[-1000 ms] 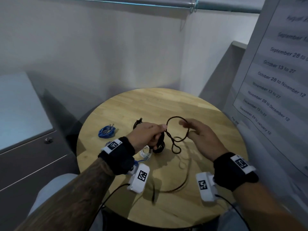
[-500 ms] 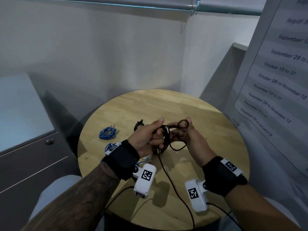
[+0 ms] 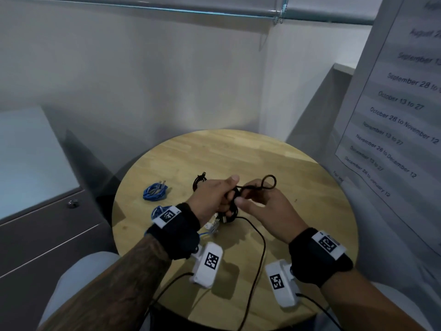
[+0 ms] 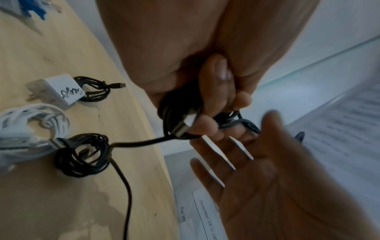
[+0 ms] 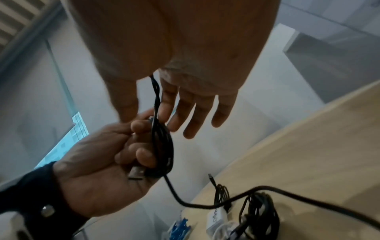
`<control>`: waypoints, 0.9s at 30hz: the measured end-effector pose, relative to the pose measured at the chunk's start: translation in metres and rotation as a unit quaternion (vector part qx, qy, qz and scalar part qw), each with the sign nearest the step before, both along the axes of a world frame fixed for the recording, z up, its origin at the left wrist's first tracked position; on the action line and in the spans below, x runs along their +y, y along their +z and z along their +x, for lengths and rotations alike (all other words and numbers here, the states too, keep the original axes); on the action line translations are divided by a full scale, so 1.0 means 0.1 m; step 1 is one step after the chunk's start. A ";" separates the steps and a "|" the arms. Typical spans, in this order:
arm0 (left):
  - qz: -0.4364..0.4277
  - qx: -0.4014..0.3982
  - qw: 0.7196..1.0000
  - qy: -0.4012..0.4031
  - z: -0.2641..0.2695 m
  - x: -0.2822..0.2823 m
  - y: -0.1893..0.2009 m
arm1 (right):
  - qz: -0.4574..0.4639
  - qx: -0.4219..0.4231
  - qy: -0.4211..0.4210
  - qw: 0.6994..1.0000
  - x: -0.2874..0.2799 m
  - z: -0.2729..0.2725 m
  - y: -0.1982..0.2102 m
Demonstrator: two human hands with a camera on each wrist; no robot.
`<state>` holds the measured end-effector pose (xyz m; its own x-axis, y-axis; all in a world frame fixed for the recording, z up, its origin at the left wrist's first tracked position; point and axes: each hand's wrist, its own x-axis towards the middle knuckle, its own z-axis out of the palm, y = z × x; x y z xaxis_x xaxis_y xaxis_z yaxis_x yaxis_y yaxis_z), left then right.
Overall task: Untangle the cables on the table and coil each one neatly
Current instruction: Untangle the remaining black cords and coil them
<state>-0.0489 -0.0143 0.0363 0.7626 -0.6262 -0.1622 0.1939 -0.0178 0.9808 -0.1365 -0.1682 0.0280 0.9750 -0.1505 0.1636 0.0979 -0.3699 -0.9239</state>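
My left hand [image 3: 214, 197] grips a small coil of black cable [image 3: 232, 206] above the round wooden table [image 3: 298, 177]. Its USB plug [image 4: 185, 125] sticks out between the fingers. A twisted strand runs from the coil to a small loop [image 3: 269, 181] standing above my right hand [image 3: 262, 206]. In the right wrist view that strand [image 5: 156, 95] passes between thumb and index finger, and the fingers [image 5: 189, 113] are straight and spread. The cable's loose tail [image 3: 262, 244] trails over the table's near edge.
On the table lie a coiled black cable [image 4: 82, 155], a white cable bundle [image 4: 30, 123], a white charger [image 4: 59, 89] with its own black coil, and two blue cable bundles [image 3: 154, 192]. A grey cabinet [image 3: 47, 235] stands left; a printed sheet [image 3: 393, 115] hangs right.
The hands were apart with a wide loop between them, then met. The loop is small now and stands above the right hand. The loose tail has shifted on the table.
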 end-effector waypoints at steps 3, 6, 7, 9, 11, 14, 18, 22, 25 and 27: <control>0.002 -0.016 1.000 -0.013 -0.04 -0.01 0.01 | 0.086 0.007 -0.004 0.996 0.00 0.01 -0.01; 0.005 -0.043 0.999 -0.029 -0.02 0.01 0.00 | 0.120 0.025 -0.004 0.992 0.00 0.01 0.01; 0.006 -0.048 0.998 -0.033 -0.03 0.01 -0.01 | 0.119 0.034 -0.014 0.992 0.01 0.01 0.01; 0.005 -0.044 0.998 -0.032 -0.02 0.01 -0.01 | 0.140 0.046 -0.053 0.988 0.04 0.02 0.02; -0.011 -0.007 1.000 -0.013 0.03 0.02 0.00 | 0.209 0.057 -0.088 0.972 0.06 0.04 0.04; -0.061 0.085 0.994 0.016 0.19 0.11 0.04 | 0.214 0.086 -0.115 0.966 -0.04 0.08 0.09; -0.199 0.242 0.950 0.018 0.43 0.34 0.15 | -0.032 0.077 -0.196 0.977 -0.41 0.07 0.14; -0.316 0.294 0.901 0.033 0.50 0.47 0.23 | -0.180 0.132 -0.135 0.965 -0.56 0.04 0.06; -0.401 0.271 0.875 0.027 0.44 0.39 0.19 | -0.256 0.192 -0.020 0.947 -0.35 -0.01 -0.07; -0.418 0.226 0.879 0.041 0.44 0.32 0.15 | -0.313 0.181 0.059 0.931 -0.13 -0.08 -0.08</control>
<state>-0.0044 0.0181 0.0512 0.7871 -0.6161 0.0298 0.5337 0.7044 0.4680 -0.1450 -0.1817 0.0199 0.9870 -0.0253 -0.1586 -0.1040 -0.8530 -0.5115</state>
